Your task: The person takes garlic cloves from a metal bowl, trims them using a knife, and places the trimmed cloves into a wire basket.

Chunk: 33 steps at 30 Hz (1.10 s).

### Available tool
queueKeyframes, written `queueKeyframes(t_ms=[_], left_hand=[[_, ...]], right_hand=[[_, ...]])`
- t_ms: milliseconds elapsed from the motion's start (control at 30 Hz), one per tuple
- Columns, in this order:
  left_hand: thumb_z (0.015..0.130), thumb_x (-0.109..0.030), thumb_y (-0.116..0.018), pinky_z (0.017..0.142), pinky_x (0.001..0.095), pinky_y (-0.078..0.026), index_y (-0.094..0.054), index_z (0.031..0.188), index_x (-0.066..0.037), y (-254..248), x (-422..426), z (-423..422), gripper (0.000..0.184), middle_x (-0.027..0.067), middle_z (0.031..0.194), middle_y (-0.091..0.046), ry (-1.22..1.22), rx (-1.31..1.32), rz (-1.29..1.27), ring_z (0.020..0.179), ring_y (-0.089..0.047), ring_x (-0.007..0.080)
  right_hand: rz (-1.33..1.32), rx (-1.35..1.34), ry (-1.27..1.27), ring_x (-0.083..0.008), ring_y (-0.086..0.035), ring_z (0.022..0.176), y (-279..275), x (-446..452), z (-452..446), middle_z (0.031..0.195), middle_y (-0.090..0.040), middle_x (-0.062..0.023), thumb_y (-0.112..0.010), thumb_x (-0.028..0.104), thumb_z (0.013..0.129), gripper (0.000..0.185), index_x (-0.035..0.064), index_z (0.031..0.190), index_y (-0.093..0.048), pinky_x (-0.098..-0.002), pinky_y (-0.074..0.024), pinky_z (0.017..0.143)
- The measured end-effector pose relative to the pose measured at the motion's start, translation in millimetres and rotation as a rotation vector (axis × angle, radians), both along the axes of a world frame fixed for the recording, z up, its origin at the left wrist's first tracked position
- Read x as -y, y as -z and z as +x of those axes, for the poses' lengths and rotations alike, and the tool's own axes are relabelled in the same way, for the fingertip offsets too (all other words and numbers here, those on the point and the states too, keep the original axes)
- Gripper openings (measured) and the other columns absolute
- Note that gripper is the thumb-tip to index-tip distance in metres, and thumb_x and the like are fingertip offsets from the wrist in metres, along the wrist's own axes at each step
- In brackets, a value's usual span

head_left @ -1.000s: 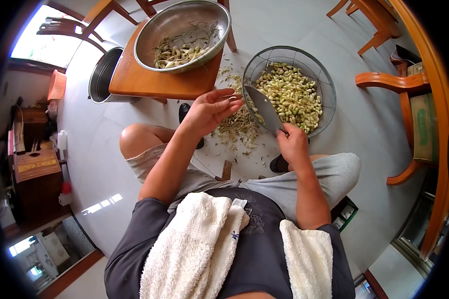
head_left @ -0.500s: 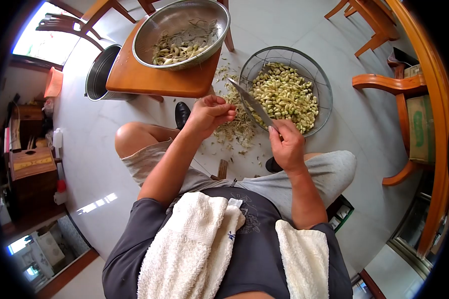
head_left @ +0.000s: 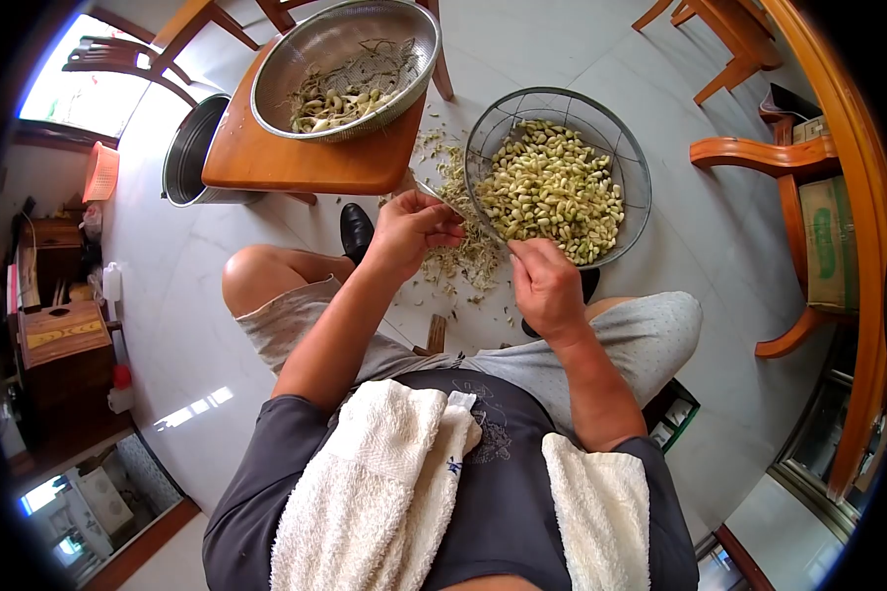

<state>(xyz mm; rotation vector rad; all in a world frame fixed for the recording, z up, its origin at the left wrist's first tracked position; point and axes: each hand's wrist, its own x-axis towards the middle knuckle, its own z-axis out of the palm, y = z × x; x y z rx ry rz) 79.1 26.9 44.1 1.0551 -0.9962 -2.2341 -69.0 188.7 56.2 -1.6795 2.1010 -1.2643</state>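
Observation:
My right hand [head_left: 548, 288] is closed on the handle of a knife [head_left: 475, 219], whose blade is turned nearly edge-on and points up and left. The blade's far part lies close beside my left hand [head_left: 416, 232]. That hand is pinched, and whatever sits between its fingertips is too small to make out. Just past my right hand, a round wire basket [head_left: 638, 163] on the floor holds many small pale-green bulbs [head_left: 552, 187]. Dry trimmings [head_left: 463, 266] are scattered below my hands, to the left of the basket.
A metal colander [head_left: 276, 74] with untrimmed, rooty bulbs [head_left: 340, 106] stands on a wooden chair [head_left: 306, 175]. Behind the chair is a metal bucket [head_left: 189, 148]. Wooden furniture [head_left: 769, 153] and a cardboard box [head_left: 830, 241] line the right side. Towels [head_left: 365, 473] hang over my chest.
My right hand has moved slightly left, bringing the knife closer to my left hand. The blade has turned from its flat side to nearly edge-on. My left hand stays pinched.

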Motion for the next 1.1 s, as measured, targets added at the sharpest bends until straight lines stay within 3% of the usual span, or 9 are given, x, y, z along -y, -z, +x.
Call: queueKeyframes(t_ms=[233,333,500,667,767,1100], left_hand=[[0.088,-0.001,-0.056,0.059,0.0299,-0.057,-0.048,0.091,0.003,4,1,8,0.010,0.0165,0.084,-0.064,0.005,-0.058,0.033,0.067,-0.066,0.0212],[0.090,-0.003,-0.054,0.063,0.0301,-0.057,-0.050,0.097,0.005,3,3,13,0.011,0.0166,0.087,-0.064,0.039,-0.128,0.041,0.070,-0.065,0.0205],[0.092,-0.008,-0.053,0.072,0.0325,-0.056,-0.055,0.107,0.005,3,7,19,0.019,0.0142,0.095,-0.063,0.106,-0.256,0.180,0.081,-0.064,0.0200],[0.092,-0.010,-0.056,0.066,0.0295,-0.051,-0.057,0.103,0.000,14,5,15,0.015,0.0086,0.090,-0.061,-0.004,-0.291,0.276,0.078,-0.060,0.0162],[0.090,-0.008,-0.057,0.062,0.0276,-0.048,-0.057,0.099,-0.001,19,8,14,0.011,0.0063,0.085,-0.059,-0.014,-0.354,0.290,0.072,-0.056,0.0140],[0.089,-0.004,-0.054,0.060,0.0243,-0.048,-0.054,0.092,0.002,15,11,10,0.007,0.0078,0.085,-0.059,-0.048,-0.439,0.395,0.068,-0.055,0.0129]], right_hand=[[0.043,0.022,0.023,-0.0330,-0.060,0.075,6,1,5,0.082,-0.060,-0.0130,-0.059,0.004,0.078,0.015,0.0017,0.092,-0.065,-0.0400,-0.0485,0.065],[0.363,0.103,0.067,-0.0364,-0.059,0.076,24,-3,-8,0.082,-0.060,-0.0162,-0.058,0.007,0.078,0.012,0.0015,0.087,-0.065,-0.0429,-0.0478,0.067],[0.338,0.244,0.082,-0.0380,-0.059,0.076,23,-4,-11,0.081,-0.060,-0.0187,-0.059,0.008,0.078,0.012,0.0005,0.085,-0.063,-0.0428,-0.0467,0.066],[0.264,0.289,0.078,-0.0363,-0.059,0.074,16,-2,-9,0.078,-0.060,-0.0186,-0.061,0.009,0.078,0.013,-0.0002,0.087,-0.064,-0.0400,-0.0465,0.064],[0.201,0.295,0.091,-0.0248,-0.059,0.066,14,-1,-9,0.074,-0.060,-0.0149,-0.062,0.008,0.079,0.013,-0.0027,0.087,-0.064,-0.0320,-0.0454,0.062],[0.106,0.418,0.078,-0.0147,-0.055,0.067,2,-4,-6,0.076,-0.061,-0.0093,-0.062,0.004,0.081,0.015,-0.0042,0.093,-0.064,-0.0270,-0.0440,0.062]])
